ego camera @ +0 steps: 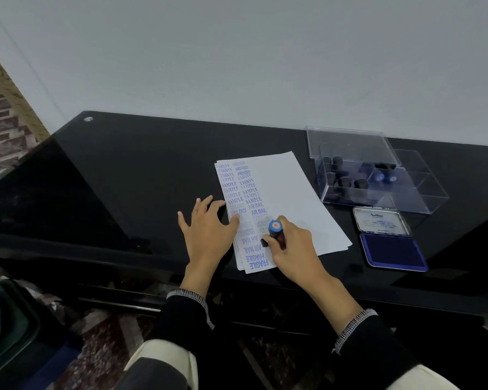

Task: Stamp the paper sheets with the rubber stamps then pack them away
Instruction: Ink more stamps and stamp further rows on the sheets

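Observation:
A stack of white paper sheets (290,198) lies on the black glossy table (124,178), its left side covered with blue stamp prints. My left hand (209,232) lies flat with spread fingers, fingertips pressing the stack's left edge. My right hand (290,246) grips a dark rubber stamp with a blue cap (275,229), held upright with its base on the paper near the front left. An open blue ink pad (392,250) with its lid (381,222) raised lies to the right of the sheets.
A clear plastic box (378,184) with several dark stamps stands at the back right, its lid (350,142) open and upright. A light wall runs behind the table. A dark green object (9,327) sits low on the left over a patterned floor.

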A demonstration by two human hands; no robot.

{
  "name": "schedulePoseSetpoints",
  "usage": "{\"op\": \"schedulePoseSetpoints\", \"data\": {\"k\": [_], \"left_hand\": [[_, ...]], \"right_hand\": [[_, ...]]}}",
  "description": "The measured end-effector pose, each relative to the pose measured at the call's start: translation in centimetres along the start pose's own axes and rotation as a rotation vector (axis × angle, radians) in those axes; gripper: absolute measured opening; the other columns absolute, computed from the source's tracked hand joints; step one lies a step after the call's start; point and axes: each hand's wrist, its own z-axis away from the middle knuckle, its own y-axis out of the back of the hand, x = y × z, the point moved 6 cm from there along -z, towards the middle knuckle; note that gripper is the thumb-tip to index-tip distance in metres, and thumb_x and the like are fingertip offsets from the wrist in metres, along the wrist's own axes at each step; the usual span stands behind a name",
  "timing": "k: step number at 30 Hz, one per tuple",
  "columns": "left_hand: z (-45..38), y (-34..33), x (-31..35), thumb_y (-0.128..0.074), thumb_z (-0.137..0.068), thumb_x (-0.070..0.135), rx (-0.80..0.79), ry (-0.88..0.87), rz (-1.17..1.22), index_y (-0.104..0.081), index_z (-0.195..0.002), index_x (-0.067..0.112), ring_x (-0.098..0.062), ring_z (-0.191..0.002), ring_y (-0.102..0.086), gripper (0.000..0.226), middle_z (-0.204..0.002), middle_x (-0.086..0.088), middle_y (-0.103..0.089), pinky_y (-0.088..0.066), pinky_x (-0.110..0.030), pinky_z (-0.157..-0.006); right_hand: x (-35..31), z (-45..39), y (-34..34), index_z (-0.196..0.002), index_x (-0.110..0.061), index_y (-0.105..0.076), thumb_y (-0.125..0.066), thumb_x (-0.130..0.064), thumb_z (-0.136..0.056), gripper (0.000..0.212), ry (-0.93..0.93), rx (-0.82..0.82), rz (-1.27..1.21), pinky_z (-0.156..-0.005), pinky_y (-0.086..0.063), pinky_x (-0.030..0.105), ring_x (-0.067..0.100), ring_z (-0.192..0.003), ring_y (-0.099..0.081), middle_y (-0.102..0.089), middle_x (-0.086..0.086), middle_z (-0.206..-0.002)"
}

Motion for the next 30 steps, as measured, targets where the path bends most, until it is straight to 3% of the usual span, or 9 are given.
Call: {"op": "schedulePoseSetpoints", "data": {"k": [13,17,24,30], "left_hand": [[-0.4,-0.1,0.0,-0.059,-0.083,0.052,0.015,0.004,-0.012,-0.056,-0.117,0.032,-0.013,-0.143,-0.022,0.04,-0.142,0.01,-0.041,0.001,-0.052,-0.115],[-0.4,-0.1,0.0,-0.058,-0.083,0.053,0.011,0.005,-0.022,-0.055,-0.119,0.032,-0.013,-0.142,-0.022,0.041,-0.142,0.01,-0.041,0.001,-0.053,-0.115],[-0.5,-0.1,0.0,-0.058,-0.084,0.052,0.022,0.007,-0.026,-0.055,-0.119,0.032,-0.014,-0.141,-0.024,0.041,-0.141,0.009,-0.041,0.0,-0.053,-0.115],[-0.5,-0.2,0.0,-0.057,-0.085,0.053,0.024,0.006,-0.028,-0.057,-0.122,0.032,-0.014,-0.141,-0.023,0.042,-0.143,0.009,-0.041,0.0,-0.053,-0.115]], "right_hand": [[1.2,-0.8,1.5,-0.07,-0.016,-0.054,-0.069,-0.023,-0.084,0.021,-0.213,-0.019,-0.138,-0.056,-0.039,0.011,0.001,-0.055,-0.05,-0.058,0.0,-0.063],[3.0,-1.1,3.0,-0.076,-0.008,-0.058,-0.068,-0.021,-0.085,0.019,-0.336,0.064,-0.291,-0.062,-0.048,0.034,0.015,-0.06,-0.057,-0.064,0.013,-0.066],[5.5,0.1,6.5,-0.086,0.001,-0.062,-0.064,-0.011,-0.088,0.012,-0.463,0.324,-0.787,-0.051,-0.046,0.022,0.01,-0.051,-0.052,-0.059,0.007,-0.062],[6.4,0.8,6.7,-0.085,-0.005,-0.062,-0.061,-0.01,-0.09,0.008,-0.51,0.394,-0.895,-0.053,-0.047,0.022,0.013,-0.055,-0.052,-0.059,0.006,-0.063]]}}
